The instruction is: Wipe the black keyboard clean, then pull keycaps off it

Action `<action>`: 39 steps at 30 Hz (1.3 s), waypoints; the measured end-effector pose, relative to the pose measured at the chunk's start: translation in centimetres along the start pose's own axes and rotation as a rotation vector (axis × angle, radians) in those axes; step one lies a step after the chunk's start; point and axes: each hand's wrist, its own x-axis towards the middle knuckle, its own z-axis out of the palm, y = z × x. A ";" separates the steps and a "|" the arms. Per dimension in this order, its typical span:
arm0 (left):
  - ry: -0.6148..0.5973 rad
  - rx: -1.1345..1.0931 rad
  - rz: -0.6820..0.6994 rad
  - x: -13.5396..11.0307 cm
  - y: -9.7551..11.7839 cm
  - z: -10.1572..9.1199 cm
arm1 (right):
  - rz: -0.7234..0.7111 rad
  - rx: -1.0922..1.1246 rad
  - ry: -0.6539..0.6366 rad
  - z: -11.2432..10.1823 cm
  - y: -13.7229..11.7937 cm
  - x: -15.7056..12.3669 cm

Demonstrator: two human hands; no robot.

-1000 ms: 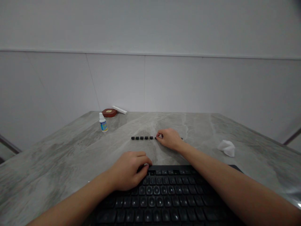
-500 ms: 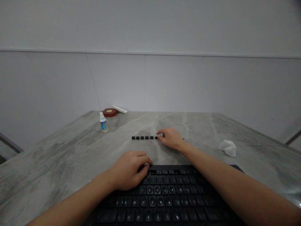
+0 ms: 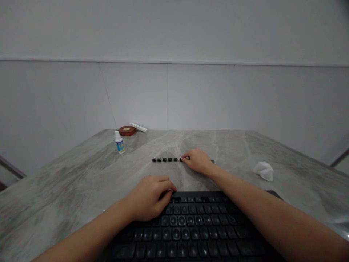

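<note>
A black keyboard (image 3: 185,233) lies at the near edge of the view, with dark gaps in its top row of keys. My left hand (image 3: 152,196) rests at its far left corner, thumb on the keys and fingers curled over the back edge, gripping it. Further out on the table, several loose black keycaps (image 3: 164,160) form a straight row. My right hand (image 3: 197,160) is at the right end of that row, thumb and forefinger pinched on the last keycap (image 3: 180,160), which they partly cover. A thin pale line shows at those fingertips; I cannot make out what it is.
A white bottle with a blue label (image 3: 120,142) stands at the left. Behind it lie a dark red box (image 3: 127,131) and a white strip-like object (image 3: 139,127). A crumpled white tissue (image 3: 264,171) is on the right. A small object (image 3: 213,162) shows beside my right wrist.
The thumb and forefinger of my right hand have closed together at the last keycap in the row. My left hand has stayed on the keyboard.
</note>
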 end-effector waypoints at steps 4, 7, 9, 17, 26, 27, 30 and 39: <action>0.002 -0.009 0.003 -0.1 0.0 0.0 | 0.015 -0.003 0.009 0.0 0.0 0.1; 0.004 -0.005 0.008 0.0 0.0 0.1 | 0.014 -0.002 0.014 0.0 -0.1 0.1; 0.006 -0.004 0.011 0.0 0.0 0.1 | 0.009 -0.001 0.015 0.1 0.0 0.1; 0.002 -0.001 0.007 0.0 0.0 0.1 | 0.021 0.002 0.013 0.2 0.0 0.2; 0.008 0.007 0.010 -0.1 -0.1 0.2 | 0.012 0.016 0.008 0.2 0.2 0.1; 0.010 0.009 0.011 -0.1 -0.1 0.2 | 0.013 0.017 0.009 0.2 0.2 0.1; 0.011 0.005 0.017 0.0 -0.1 0.2 | 0.012 0.022 0.009 0.2 0.2 0.1; 0.001 0.000 0.019 0.0 0.1 0.0 | 0.029 0.044 -0.006 0.3 0.3 0.3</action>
